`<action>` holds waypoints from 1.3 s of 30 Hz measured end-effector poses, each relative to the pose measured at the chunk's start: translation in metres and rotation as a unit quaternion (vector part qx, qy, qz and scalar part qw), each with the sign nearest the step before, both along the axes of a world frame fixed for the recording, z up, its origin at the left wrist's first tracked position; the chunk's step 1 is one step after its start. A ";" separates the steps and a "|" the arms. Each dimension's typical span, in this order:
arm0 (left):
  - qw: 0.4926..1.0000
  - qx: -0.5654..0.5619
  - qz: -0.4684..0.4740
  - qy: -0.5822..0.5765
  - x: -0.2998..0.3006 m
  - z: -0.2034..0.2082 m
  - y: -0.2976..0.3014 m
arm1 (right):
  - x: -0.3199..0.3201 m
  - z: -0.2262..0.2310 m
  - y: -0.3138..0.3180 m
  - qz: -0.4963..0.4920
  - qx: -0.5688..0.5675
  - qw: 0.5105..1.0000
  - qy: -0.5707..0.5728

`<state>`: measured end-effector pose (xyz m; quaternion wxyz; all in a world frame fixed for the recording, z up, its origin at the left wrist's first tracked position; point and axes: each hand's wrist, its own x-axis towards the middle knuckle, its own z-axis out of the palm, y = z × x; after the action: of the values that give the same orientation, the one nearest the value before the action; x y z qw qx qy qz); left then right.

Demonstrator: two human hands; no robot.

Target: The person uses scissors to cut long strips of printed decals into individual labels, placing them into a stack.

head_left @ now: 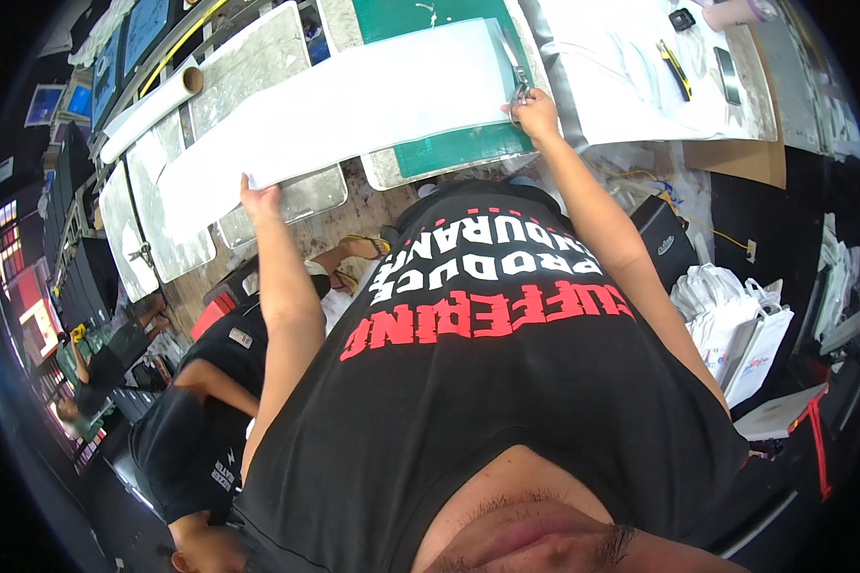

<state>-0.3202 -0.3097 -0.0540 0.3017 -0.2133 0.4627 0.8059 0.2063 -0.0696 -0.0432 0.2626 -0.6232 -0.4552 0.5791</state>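
A long white sheet [354, 105] lies across the table, its right part over a green cutting mat [468, 148]. My left hand [260, 201] grips the sheet's near edge toward the left, thumb on top and the other fingers mostly hidden beneath. At the right end, my right hand [535, 116] is closed around the handles of metal scissors [520, 84]. Their blades point away from me along the sheet's right edge; whether they are parted is too small to tell.
A white roll [153, 115] lies at the far left. On a white-covered table to the right are a yellow-and-black utility knife [676, 72] and a dark flat device [727, 76]. White bags [736, 325] stand below. A co-worker in black [201, 420] is at my left.
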 end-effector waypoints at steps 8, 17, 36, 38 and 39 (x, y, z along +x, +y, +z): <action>0.981 -0.187 0.044 0.022 -0.051 -0.005 -0.044 | 0.006 -0.007 0.000 0.001 0.004 1.000 -0.009; 0.963 -0.250 0.100 0.031 -0.040 -0.025 -0.056 | 0.002 0.001 -0.003 -0.003 -0.001 1.000 -0.013; 0.331 -0.205 -0.546 0.742 0.305 0.060 0.179 | 0.004 -0.007 -0.004 -0.018 0.037 0.999 -0.019; 0.272 -0.314 -0.625 0.661 0.325 0.059 0.189 | 0.009 -0.007 -0.005 -0.030 0.042 0.998 -0.036; 0.223 -0.323 -0.635 0.665 0.327 0.056 0.191 | 0.015 -0.006 -0.006 -0.036 0.046 0.998 -0.038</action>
<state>0.0065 -0.1185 0.0018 0.2026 0.6845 0.7000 -0.0195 0.2210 -0.0754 -0.0488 0.2941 -0.6480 -0.4686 0.5235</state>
